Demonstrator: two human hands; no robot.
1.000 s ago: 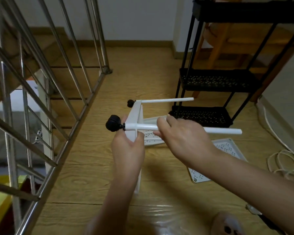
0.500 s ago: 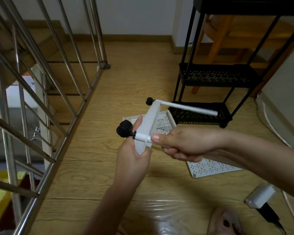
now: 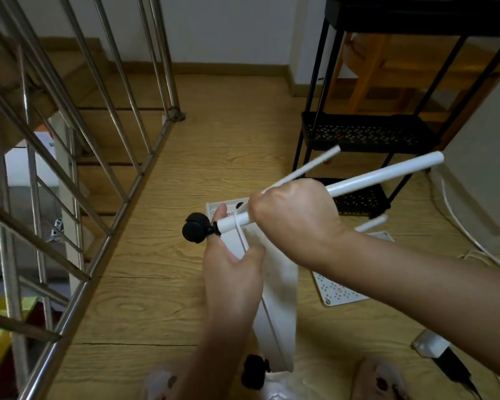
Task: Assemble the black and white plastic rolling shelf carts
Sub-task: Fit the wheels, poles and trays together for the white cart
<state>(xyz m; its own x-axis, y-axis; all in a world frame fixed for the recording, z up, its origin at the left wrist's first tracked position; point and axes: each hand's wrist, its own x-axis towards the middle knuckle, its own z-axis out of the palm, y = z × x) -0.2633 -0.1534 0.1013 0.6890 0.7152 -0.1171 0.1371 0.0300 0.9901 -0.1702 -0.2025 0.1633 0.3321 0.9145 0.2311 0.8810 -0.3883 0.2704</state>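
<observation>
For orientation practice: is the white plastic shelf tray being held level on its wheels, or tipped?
Tipped. The white plastic shelf tray is on edge; its black caster wheel points left and its white pole points right.

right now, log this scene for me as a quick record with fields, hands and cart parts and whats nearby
left hand: grips the edge of the white tray, which is held on edge
right hand: wraps the white pole near the tray corner
caster: black, at the pole's near end, beside the left hand
black cart: standing upright, far right
spare tray: white, flat on the floor
railing: steel, on the left
</observation>
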